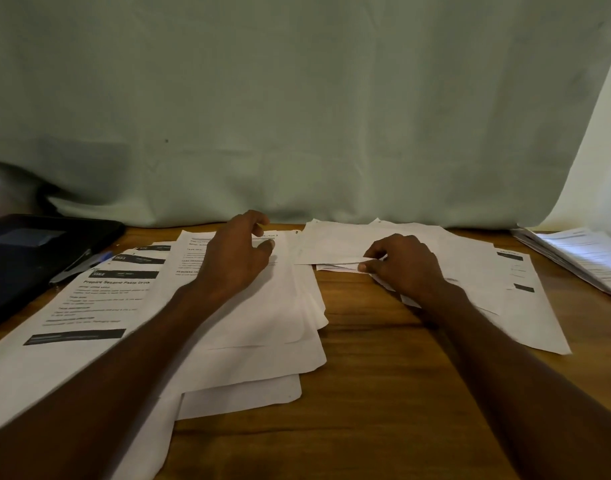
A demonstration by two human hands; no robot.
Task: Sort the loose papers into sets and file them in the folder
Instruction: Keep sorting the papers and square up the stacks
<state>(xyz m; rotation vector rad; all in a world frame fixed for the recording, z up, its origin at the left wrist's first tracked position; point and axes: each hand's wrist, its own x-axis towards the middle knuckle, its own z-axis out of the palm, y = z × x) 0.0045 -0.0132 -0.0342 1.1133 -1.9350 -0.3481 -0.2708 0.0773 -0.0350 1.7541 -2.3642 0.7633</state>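
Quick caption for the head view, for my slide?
Right hand pinches a sheet while left hand rests on the paper pile.

Papers spread across my table (366,393), folder at far left.
I see one pile (262,323) left of centre, under my left hand (234,258); a second pile (470,258) right, under my right hand (406,263). The folder (27,258) lies left, a stack (581,258) far right, a cloth (297,116) behind.
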